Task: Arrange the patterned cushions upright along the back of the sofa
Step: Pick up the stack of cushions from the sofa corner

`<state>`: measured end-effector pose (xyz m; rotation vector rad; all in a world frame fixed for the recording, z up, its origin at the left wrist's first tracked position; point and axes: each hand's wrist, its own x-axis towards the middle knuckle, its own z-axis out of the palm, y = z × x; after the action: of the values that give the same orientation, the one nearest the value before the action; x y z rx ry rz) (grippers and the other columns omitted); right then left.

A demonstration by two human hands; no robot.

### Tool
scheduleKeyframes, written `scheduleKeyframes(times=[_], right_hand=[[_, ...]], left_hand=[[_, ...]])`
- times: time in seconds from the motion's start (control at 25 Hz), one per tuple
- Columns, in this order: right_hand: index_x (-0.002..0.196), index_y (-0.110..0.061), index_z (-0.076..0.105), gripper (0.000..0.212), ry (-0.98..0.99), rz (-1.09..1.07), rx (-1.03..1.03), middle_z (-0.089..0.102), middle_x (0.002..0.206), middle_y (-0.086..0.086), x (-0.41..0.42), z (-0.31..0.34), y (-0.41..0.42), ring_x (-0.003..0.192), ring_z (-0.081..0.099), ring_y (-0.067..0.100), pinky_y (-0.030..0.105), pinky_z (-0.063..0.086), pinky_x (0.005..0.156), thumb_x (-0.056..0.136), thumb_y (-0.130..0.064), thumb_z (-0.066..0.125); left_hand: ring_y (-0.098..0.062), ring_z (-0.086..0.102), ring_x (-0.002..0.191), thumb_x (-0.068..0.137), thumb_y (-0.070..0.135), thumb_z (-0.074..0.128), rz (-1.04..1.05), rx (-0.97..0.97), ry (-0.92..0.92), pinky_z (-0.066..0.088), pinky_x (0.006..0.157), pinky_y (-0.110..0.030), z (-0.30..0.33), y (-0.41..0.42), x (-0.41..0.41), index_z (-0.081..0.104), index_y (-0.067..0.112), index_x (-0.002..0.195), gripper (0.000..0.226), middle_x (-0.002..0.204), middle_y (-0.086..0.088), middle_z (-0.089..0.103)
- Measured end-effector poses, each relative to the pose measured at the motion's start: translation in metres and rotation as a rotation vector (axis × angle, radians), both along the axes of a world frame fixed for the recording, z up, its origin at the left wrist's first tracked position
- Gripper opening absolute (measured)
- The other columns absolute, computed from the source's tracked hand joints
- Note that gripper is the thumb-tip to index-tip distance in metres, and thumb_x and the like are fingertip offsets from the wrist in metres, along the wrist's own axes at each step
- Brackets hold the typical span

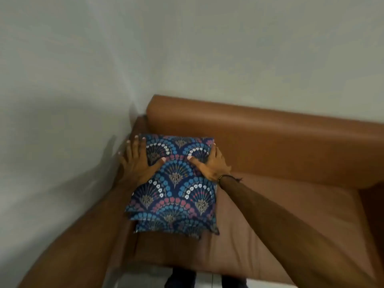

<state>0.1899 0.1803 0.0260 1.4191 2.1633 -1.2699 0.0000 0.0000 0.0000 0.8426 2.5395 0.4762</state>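
A dark blue cushion point(176, 183) with a fan-and-flower pattern lies on top of a stack at the left end of the brown sofa's seat point(280, 215). At least one more cushion of the same pattern point(176, 226) shows under its near edge. My left hand point(138, 161) grips the top cushion's far left corner, thumb on the patterned face. On the far right corner my right hand point(211, 164) holds the same cushion, thumb on top. The sofa's backrest point(259, 129) runs just behind the stack.
The sofa's left armrest point(83, 235) stands beside the stack, against a pale wall point(62, 100). The backrest also meets a pale wall. My dark shoes point(180, 279) show on a light floor at the seat's front edge.
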Motion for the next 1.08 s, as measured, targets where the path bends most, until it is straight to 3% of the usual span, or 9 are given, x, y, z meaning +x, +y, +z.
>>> scheduleKeyframes(times=[0.12,0.2,0.4,0.52,0.64,0.76,0.84,0.92,1.08], right_hand=[[0.173,-0.019,-0.013,0.132,0.040,-0.215,-0.355,0.026,0.178,0.016,0.002,-0.056,-0.022,0.158,0.037,0.044,0.064,0.038,0.123,0.087,-0.072,0.072],[0.173,-0.024,-0.008,0.138,0.175,-0.390,-0.526,0.037,0.174,0.009,0.004,-0.069,-0.023,0.153,0.046,0.041,0.062,0.042,0.122,0.079,-0.062,0.086],[0.172,-0.034,0.002,0.154,0.280,-0.493,-0.755,0.050,0.166,0.009,0.031,-0.044,0.018,0.143,0.059,0.040,0.065,0.051,0.113,0.058,-0.048,0.105],[0.161,-0.032,0.026,0.117,0.380,-0.550,-0.674,0.061,0.152,0.012,0.079,-0.020,0.058,0.127,0.071,0.037,0.060,0.059,0.103,0.070,-0.040,0.099],[0.154,-0.020,0.038,0.133,0.425,-0.647,-0.509,0.068,0.141,0.010,0.144,-0.005,0.115,0.115,0.077,0.032,0.053,0.066,0.089,0.045,-0.052,0.106],[0.149,-0.018,0.039,0.096,0.458,-0.693,-0.385,0.069,0.129,0.005,0.224,-0.002,0.180,0.112,0.072,0.020,0.038,0.063,0.071,0.074,-0.031,0.099],[0.146,-0.025,0.041,0.088,0.469,-0.698,-0.351,0.068,0.126,-0.002,0.285,-0.009,0.227,0.106,0.069,0.011,0.030,0.058,0.068,0.077,-0.018,0.097],[0.142,-0.029,0.045,0.087,0.448,-0.704,-0.315,0.068,0.128,-0.006,0.359,-0.029,0.277,0.106,0.069,0.013,0.031,0.058,0.074,0.075,-0.009,0.097],[0.150,-0.019,0.049,0.099,0.347,-0.764,-0.172,0.065,0.147,0.001,0.497,-0.083,0.357,0.135,0.064,0.027,0.051,0.057,0.110,0.067,0.000,0.100]], left_hand=[[-0.037,0.020,0.164,0.049,0.095,0.073,0.350,-0.001,-0.365,0.021,0.130,-0.064,-0.048,-0.017,-0.012,0.007,0.025,0.171,0.155,0.180,-0.007,0.014],[-0.036,0.041,0.155,0.032,0.092,0.086,0.493,0.098,-0.527,0.038,0.124,-0.061,-0.059,-0.026,-0.030,0.014,0.026,0.170,0.168,0.174,-0.007,0.033],[-0.032,0.068,0.123,0.047,0.056,0.103,0.597,0.233,-0.756,0.057,0.109,-0.050,0.004,-0.005,-0.031,0.052,0.008,0.152,0.126,0.142,-0.010,0.068],[-0.022,0.072,0.109,0.048,0.041,0.102,0.491,0.356,-0.788,0.059,0.105,-0.048,0.037,0.031,0.012,0.062,0.013,0.139,0.103,0.122,-0.001,0.074],[-0.022,0.067,0.124,0.060,0.024,0.103,0.304,0.479,-0.773,0.057,0.106,-0.047,0.047,0.095,0.084,0.052,0.022,0.150,0.104,0.140,0.001,0.067],[-0.021,0.061,0.133,0.066,0.004,0.099,0.166,0.530,-0.741,0.054,0.109,-0.045,0.030,0.172,0.168,0.041,0.027,0.155,0.108,0.149,0.002,0.060],[-0.022,0.059,0.137,0.064,0.003,0.100,0.120,0.520,-0.714,0.053,0.114,-0.049,0.007,0.222,0.230,0.038,0.024,0.157,0.114,0.151,0.000,0.057],[-0.022,0.058,0.138,0.065,0.002,0.100,0.074,0.523,-0.703,0.052,0.115,-0.046,-0.021,0.277,0.303,0.037,0.021,0.157,0.113,0.150,-0.001,0.056],[-0.018,0.057,0.135,0.066,0.004,0.100,-0.002,0.506,-0.717,0.052,0.114,-0.038,-0.098,0.368,0.440,0.038,0.018,0.154,0.108,0.144,0.004,0.056]])
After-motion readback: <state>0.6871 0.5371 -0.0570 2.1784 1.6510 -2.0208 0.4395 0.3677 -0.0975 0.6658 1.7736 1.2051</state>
